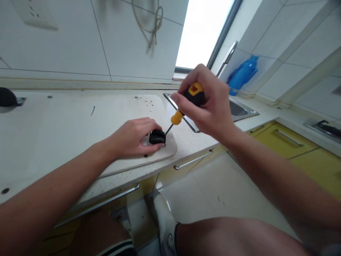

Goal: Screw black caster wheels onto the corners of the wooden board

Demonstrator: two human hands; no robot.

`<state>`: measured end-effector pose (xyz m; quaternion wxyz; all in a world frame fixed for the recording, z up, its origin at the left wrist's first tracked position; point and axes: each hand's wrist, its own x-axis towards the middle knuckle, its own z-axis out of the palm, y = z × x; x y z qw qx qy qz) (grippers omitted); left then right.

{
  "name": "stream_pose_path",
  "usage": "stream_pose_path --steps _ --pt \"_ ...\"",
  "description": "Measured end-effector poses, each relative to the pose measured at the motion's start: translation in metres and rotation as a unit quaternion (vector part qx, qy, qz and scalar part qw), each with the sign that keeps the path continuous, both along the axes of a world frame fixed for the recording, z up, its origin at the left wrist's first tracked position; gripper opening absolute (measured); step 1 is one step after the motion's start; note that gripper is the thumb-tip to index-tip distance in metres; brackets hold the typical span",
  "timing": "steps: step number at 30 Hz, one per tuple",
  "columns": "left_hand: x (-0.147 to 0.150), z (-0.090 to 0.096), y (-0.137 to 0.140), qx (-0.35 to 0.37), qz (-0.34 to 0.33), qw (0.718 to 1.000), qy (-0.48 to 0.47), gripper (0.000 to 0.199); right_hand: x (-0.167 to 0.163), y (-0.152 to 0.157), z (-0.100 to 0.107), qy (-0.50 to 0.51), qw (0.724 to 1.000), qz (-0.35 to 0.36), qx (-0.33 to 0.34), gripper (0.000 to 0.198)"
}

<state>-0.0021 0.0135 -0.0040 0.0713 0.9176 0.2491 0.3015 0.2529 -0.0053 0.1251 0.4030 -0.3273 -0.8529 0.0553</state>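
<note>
One far caster (7,96): black, at the left edge of the view, on the white board.
White board (66,124): flat on the worktop (186,143); probably stiff, best steadied by its edges.
Left hand (138,137): thumb and fingers clamped around the near caster from its left.
Near caster (157,137): at the board's right end; likely hard, fairly light and rather slippery, so best pinched across its sides.
Screwdriver (177,118): tilted, tip down at the caster's right side, exact contact unclear; likely rigid, best gripped by its thick handle.
Right hand (210,103): wrapped around that handle.
</note>
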Motion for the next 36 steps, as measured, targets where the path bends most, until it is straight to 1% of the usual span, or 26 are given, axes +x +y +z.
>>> stream_pose_path --steps 1,4,5,8,9,11,12,13,15,16,17,19,20,21,23,24,25,27,28,29,30,31,32,34,35,36 --pt "0.000 0.000 0.000 -0.004 0.000 1.000 -0.001 0.034 0.000 0.001 -0.001 0.008 1.000 0.001 0.005 0.033" --pt "0.001 0.002 -0.001 -0.016 0.003 1.000 0.003 0.032 0.003 0.004 -0.001 -0.088 0.991 0.058 -0.086 0.041" --pt "0.002 0.002 -0.001 -0.018 0.005 1.000 0.003 0.032 0.004 0.005 -0.001 -0.089 0.988 0.072 -0.101 0.042" --pt "0.002 0.003 -0.002 -0.018 0.009 1.000 -0.001 0.034 0.004 0.005 0.002 -0.012 0.998 0.032 -0.058 0.037" --pt "0.002 0.002 -0.002 -0.018 0.007 1.000 -0.003 0.034 0.004 0.005 0.003 -0.045 0.995 0.032 -0.079 0.040" --pt "0.001 0.002 -0.002 -0.019 0.005 1.000 -0.005 0.034 0.003 0.004 0.005 -0.139 0.977 0.068 -0.146 0.045" --pt "0.002 0.002 -0.002 -0.018 0.005 1.000 -0.007 0.033 0.002 0.004 0.006 -0.156 0.972 0.075 -0.157 0.045" --pt "0.002 0.002 -0.002 -0.018 0.005 1.000 -0.009 0.033 0.001 0.004 0.006 -0.135 0.979 0.060 -0.139 0.042" --pt "0.002 0.002 -0.002 -0.019 0.004 1.000 -0.011 0.031 -0.001 0.004 0.005 -0.045 0.997 -0.013 -0.055 0.035" --pt "0.002 0.002 -0.002 -0.022 0.003 1.000 -0.010 0.030 -0.001 0.005 0.005 -0.020 0.999 -0.037 -0.034 0.035" --pt "0.002 0.002 -0.002 -0.025 0.000 1.000 -0.009 0.030 0.000 0.006 0.005 -0.073 0.994 -0.009 -0.081 0.041" --pt "0.003 0.002 -0.001 -0.030 -0.002 1.000 -0.009 0.030 0.003 0.009 0.006 -0.149 0.972 0.057 -0.171 0.048" --pt "0.003 0.001 -0.001 -0.030 -0.001 0.999 -0.012 0.030 0.005 0.010 0.005 -0.132 0.972 0.070 -0.180 0.048" --pt "0.003 0.001 -0.001 -0.031 -0.001 0.999 -0.016 0.030 0.007 0.011 0.005 -0.081 0.983 0.052 -0.156 0.044" --pt "0.003 0.001 -0.002 -0.034 0.000 0.999 -0.020 0.030 0.011 0.013 0.006 0.022 0.996 -0.027 -0.081 0.037" --pt "0.003 0.001 -0.002 -0.036 0.000 0.999 -0.019 0.029 0.013 0.012 0.007 0.002 0.995 -0.011 -0.103 0.040" --pt "0.003 0.001 -0.002 -0.038 -0.001 0.999 -0.016 0.029 0.015 0.012 0.009 -0.061 0.983 0.027 -0.170 0.046" --pt "0.003 0.001 -0.003 -0.041 0.001 0.999 -0.011 0.029 0.015 0.009 0.010 -0.126 0.958 0.087 -0.244 0.055" --pt "0.003 0.001 -0.003 -0.041 0.004 0.999 -0.009 0.029 0.013 0.007 0.007 -0.102 0.961 0.090 -0.241 0.055" --pt "0.003 0.001 -0.003 -0.041 0.007 0.999 -0.010 0.030 0.010 0.006 0.002 -0.047 0.973 0.068 -0.214 0.052" --pt "0.003 0.001 -0.003 -0.041 0.009 0.999 -0.010 0.030 0.007 0.004 -0.005 0.019 0.985 0.028 -0.170 0.048" --pt "0.003 0.001 -0.003 -0.039 0.010 0.999 -0.011 0.030 0.003 0.003 -0.014 0.065 0.989 -0.015 -0.133 0.044" --pt "0.003 0.001 -0.003 -0.036 0.010 0.999 -0.012 0.030 0.000 0.003 -0.024 0.045 0.988 -0.032 -0.143 0.040" --pt "0.002 0.000 -0.002 -0.030 0.009 0.999 -0.012 0.029 -0.004 0.004 -0.044 -0.058 0.985 -0.034 -0.157 0.035" --pt "0.002 0.000 -0.002 -0.027 0.009 1.000 -0.012 0.028 -0.005 0.006 -0.053 -0.099 0.983 -0.034 -0.154 0.030" --pt "0.002 -0.001 -0.002 -0.025 0.010 1.000 -0.013 0.028 -0.006 0.009 -0.060 -0.115 0.982 -0.037 -0.142 0.024"
